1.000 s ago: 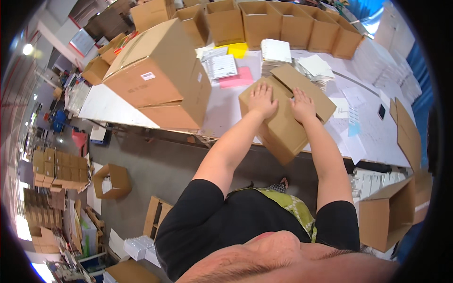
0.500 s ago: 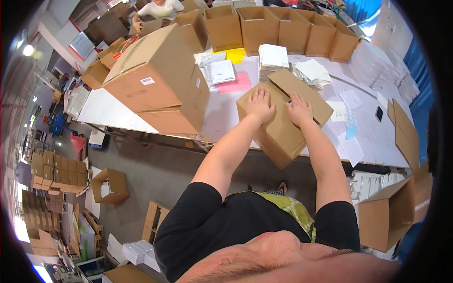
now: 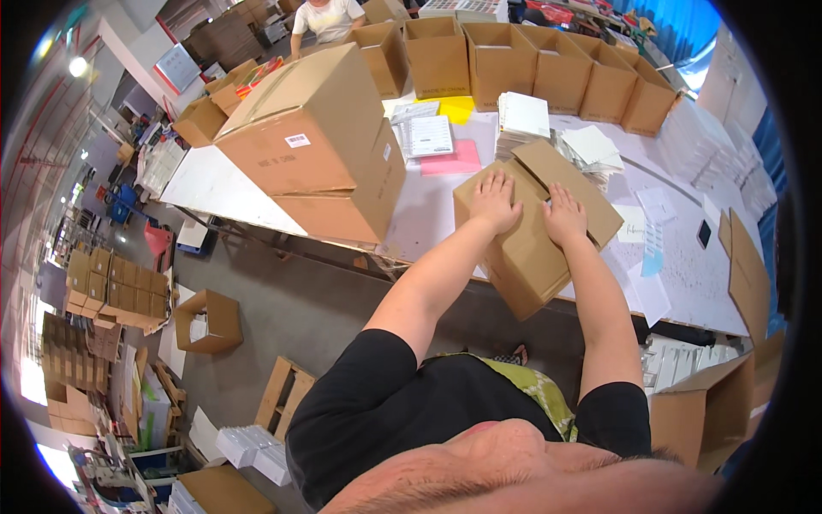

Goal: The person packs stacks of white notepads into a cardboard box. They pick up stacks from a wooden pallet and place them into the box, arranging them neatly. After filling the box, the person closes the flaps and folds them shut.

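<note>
A brown cardboard box [image 3: 524, 270] lies at the table's near edge, its near corner jutting over the side. My left hand [image 3: 495, 203] rests flat on one top flap, fingers spread. On its right, my right hand [image 3: 565, 216] presses beside the gap between the flaps, its fingers stretched out. The far right flap [image 3: 569, 184] stands slightly raised, and a narrow dark slit shows next to my right fingers. Neither hand grips anything. What the box holds is hidden.
Two large stacked cartons [image 3: 308, 154] stand left on the white table [image 3: 227, 188]. Open boxes [image 3: 505, 73] line the far side. Paper stacks [image 3: 522, 116], a pink sheet [image 3: 452, 158] and a phone [image 3: 704, 234] lie around. An open carton [image 3: 706, 411] is at lower right. Another person [image 3: 328, 19] stands beyond.
The whole view has shifted, so the scene sits a little further right and lower. Both hands stay on the box flaps, with little visible change in their pose.
</note>
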A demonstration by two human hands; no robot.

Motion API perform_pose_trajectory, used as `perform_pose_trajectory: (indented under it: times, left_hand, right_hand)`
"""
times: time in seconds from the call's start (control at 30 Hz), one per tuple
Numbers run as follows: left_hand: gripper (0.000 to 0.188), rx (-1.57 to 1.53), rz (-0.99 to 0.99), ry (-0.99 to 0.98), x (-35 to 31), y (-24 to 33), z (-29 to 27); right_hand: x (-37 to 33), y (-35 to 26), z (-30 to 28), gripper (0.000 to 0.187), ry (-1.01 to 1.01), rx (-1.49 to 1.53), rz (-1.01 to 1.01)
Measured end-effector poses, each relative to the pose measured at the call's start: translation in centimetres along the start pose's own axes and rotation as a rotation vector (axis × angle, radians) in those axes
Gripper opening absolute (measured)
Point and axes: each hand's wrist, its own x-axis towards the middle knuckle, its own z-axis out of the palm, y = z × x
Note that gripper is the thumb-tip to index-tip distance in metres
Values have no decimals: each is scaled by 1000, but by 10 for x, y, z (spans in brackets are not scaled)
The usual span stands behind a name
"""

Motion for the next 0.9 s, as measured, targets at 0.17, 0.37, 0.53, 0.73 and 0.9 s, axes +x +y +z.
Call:
perform_pose_trajectory:
  times: [0.17,0.37,0.53,0.73,0.9]
  left_hand:
    - [72,32,-8,-45,3,1,-1]
    - [71,109,-14,-33,6,-1,-1]
    - [69,104,15,18,8,-2,7]
    - [69,116,25,20,13,-2,11]
    - [70,82,11,3,9,-2,8]
  right_hand:
    - [0,2,2,60,14,22,-16]
    - [3,1,7,61,23,52,-18]
    - [-1,3,1,61,29,64,-15]
    - [-1,6,3,60,26,67,-8]
    - [-1,4,2,60,5,58,-11]
